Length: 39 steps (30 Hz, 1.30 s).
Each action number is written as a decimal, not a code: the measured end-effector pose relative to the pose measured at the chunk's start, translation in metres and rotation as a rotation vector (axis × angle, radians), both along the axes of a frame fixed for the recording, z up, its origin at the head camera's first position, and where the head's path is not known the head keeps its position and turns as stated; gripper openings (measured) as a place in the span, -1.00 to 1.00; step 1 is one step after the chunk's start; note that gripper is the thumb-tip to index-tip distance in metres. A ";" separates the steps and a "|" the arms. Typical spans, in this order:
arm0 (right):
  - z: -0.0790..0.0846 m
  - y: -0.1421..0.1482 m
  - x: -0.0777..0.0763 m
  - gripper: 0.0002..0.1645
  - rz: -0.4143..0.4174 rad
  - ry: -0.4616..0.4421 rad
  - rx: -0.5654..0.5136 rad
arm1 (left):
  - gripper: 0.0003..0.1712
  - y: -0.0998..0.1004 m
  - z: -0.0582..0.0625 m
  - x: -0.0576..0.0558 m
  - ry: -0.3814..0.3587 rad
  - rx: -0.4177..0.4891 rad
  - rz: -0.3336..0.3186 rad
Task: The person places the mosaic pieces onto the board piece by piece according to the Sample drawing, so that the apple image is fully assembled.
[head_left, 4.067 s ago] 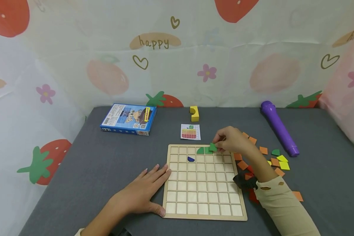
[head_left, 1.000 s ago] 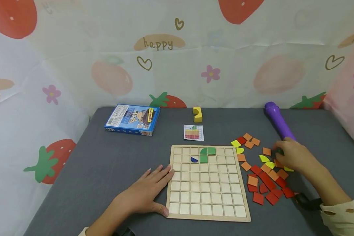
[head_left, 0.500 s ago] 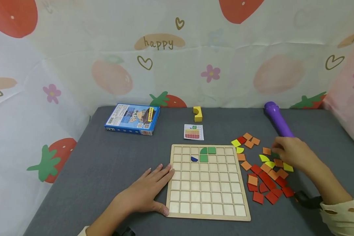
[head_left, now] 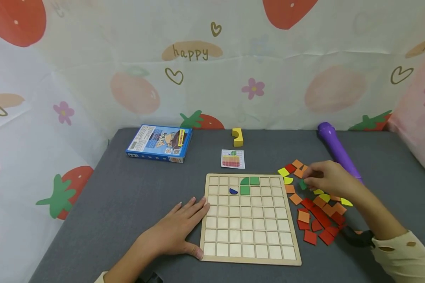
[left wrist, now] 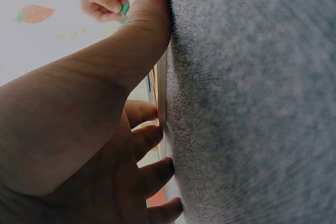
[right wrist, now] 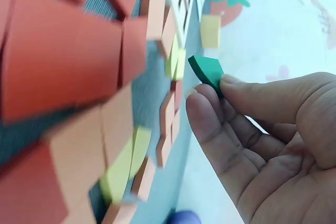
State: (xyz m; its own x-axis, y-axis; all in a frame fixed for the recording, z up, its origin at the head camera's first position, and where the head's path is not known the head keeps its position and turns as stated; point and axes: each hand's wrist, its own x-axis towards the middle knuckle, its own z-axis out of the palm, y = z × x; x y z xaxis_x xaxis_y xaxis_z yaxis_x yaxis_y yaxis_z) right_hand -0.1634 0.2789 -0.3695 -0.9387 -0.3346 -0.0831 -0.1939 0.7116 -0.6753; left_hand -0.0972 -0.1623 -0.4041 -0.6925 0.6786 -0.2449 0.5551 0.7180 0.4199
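My right hand (head_left: 328,179) pinches a green tile (right wrist: 208,72) with a curved edge between thumb and fingers, over the loose tiles right of the board. My left hand (head_left: 175,230) lies with fingers spread, its fingertips and thumb at the left edge of the wooden grid board (head_left: 252,262). In the grid's upper rows sit a green quarter-round tile (head_left: 244,181), one green square (head_left: 254,181) beside it and another green square (head_left: 245,190) below. A dark blue half-round tile (head_left: 233,191) lies left of the lower square.
Loose red tiles (head_left: 320,217), orange tiles (head_left: 295,199) and yellow tiles (head_left: 283,172) are scattered right of the board. Behind it stand a small picture card (head_left: 232,159) and a yellow arch block (head_left: 237,137). A blue box (head_left: 159,143) lies back left, a purple microphone (head_left: 336,147) back right.
Two green squares have come to rest beside and below the quarter-round. My right hand went from the board to the loose tiles, picked up a green tile and is now moving left with it.
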 end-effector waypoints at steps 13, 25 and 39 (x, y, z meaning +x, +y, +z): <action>-0.002 -0.045 -0.009 -0.95 0.112 -0.032 -0.047 | 0.34 0.000 0.000 -0.001 -0.005 -0.009 0.001; -0.013 -0.089 -0.015 -0.95 0.127 -0.061 -0.084 | 0.35 0.000 -0.002 -0.002 0.002 -0.012 0.002; -0.025 -0.108 -0.018 -0.96 0.177 0.050 -0.001 | 0.34 0.000 -0.001 -0.001 0.004 -0.010 -0.003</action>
State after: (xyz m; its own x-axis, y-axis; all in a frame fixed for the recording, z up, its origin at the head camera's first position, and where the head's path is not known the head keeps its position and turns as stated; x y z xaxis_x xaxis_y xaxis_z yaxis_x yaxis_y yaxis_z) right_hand -0.1818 0.1713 -0.3948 -0.8682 -0.4949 -0.0377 -0.3490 0.6628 -0.6625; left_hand -0.0984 -0.1624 -0.4056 -0.6918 0.6779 -0.2489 0.5588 0.7208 0.4100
